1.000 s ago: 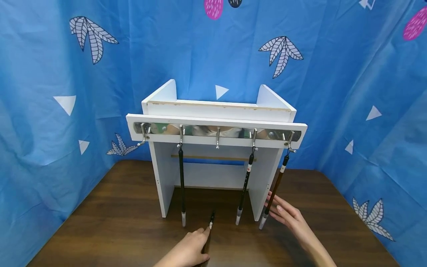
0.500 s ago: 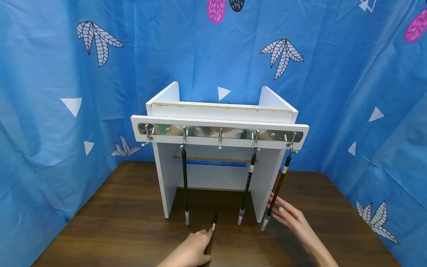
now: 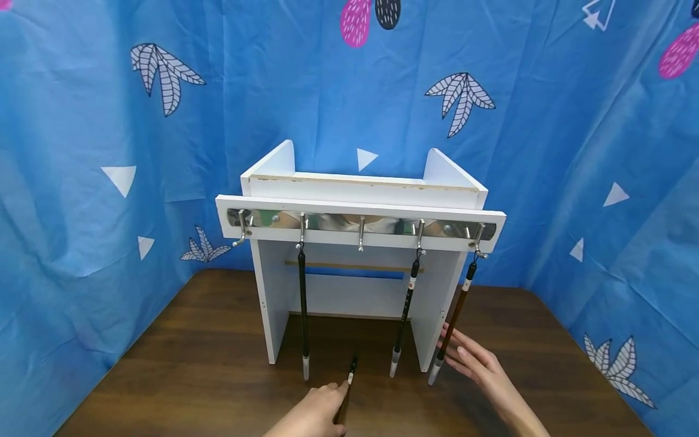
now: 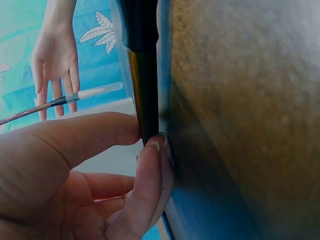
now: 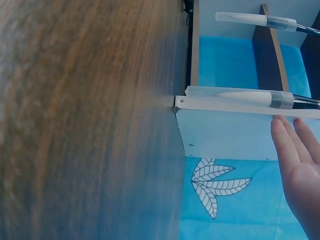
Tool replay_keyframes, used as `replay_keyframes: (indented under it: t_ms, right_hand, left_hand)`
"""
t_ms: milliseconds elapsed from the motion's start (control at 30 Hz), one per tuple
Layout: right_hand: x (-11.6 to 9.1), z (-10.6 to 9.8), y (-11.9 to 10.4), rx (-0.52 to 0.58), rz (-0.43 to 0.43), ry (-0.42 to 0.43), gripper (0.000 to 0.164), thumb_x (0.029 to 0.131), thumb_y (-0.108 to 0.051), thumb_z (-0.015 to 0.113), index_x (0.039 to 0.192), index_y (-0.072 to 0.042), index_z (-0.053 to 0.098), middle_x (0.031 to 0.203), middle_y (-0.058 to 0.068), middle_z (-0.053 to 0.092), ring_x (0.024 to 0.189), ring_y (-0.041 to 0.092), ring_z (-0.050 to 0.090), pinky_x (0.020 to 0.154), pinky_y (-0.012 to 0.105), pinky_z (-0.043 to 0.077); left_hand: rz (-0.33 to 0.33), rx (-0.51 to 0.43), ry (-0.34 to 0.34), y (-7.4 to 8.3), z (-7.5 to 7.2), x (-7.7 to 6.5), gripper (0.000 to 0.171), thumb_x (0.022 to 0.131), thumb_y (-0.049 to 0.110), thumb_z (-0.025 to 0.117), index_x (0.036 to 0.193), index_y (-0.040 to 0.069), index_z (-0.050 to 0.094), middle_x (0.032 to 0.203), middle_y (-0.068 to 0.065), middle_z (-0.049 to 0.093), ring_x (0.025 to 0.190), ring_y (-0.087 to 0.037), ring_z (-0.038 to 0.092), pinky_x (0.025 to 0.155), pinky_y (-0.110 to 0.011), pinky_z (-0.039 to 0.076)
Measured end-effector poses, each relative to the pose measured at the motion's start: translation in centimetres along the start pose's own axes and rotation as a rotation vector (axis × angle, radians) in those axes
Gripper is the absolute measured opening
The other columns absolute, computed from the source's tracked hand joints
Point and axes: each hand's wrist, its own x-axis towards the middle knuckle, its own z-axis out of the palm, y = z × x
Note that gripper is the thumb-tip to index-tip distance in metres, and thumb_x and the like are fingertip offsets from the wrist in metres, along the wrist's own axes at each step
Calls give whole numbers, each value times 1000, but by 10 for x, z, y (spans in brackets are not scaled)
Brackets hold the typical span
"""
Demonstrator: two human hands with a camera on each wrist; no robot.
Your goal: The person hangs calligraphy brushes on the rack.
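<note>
A dark-handled writing brush (image 3: pixel 351 377) lies low at the tabletop in front of the white rack. My left hand (image 3: pixel 317 413) pinches it; in the left wrist view the thumb and fingertips meet at the brush's shaft (image 4: pixel 144 90). To the right, my right hand (image 3: pixel 483 367) has its fingers loosely extended behind a brown brush (image 3: pixel 452 325) that hangs from the far-right hook. Whether the fingers touch that brush cannot be told. Two more capped brushes hang, a black one (image 3: pixel 303 306) at the second hook and a speckled one (image 3: pixel 405 312) at the fourth.
A white hook rail (image 3: pixel 333 204) crosses the front of a white shelf unit (image 3: pixel 267 297). Its leftmost hook (image 3: pixel 241 227) and middle hook (image 3: pixel 361 233) carry nothing. The brown wooden table (image 3: pixel 164 364) extends to both sides, with blue patterned cloth (image 3: pixel 349 91) behind.
The head view has shifted slightly, so the rack sits a little lower and further right. Both hands keep nearly the same places, the left still holding the brush.
</note>
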Motion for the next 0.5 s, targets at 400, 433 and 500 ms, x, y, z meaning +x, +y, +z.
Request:
replay_keyframes:
  t_ms: [400, 433, 500]
  right_hand:
    - [-1, 1, 2, -21, 14, 24, 49, 104, -10, 30, 142, 16, 11, 137, -18, 41, 117, 6, 48, 91, 27, 44]
    - [-1, 1, 1, -26, 21, 31, 49, 104, -10, 30, 142, 16, 12, 136, -19, 42, 117, 6, 49, 90, 26, 44]
    - [-1, 1, 0, -34, 41, 48, 50, 104, -11, 31, 142, 16, 12, 133, -22, 43, 115, 6, 50, 89, 25, 44]
  left_hand:
    - [57, -5, 22, -2, -2, -3, 63, 72, 15, 76, 127, -6, 53, 89, -4, 62, 82, -14, 59, 76, -39, 50]
    - [69, -33, 22, -3, -2, -4, 64, 72, 13, 76, 128, -6, 52, 84, 0, 60, 77, -11, 57, 73, -35, 50]
    - [107, -91, 32, -3, -5, -9, 64, 72, 8, 74, 130, -5, 50, 74, 8, 54, 65, -6, 50, 64, -28, 47]
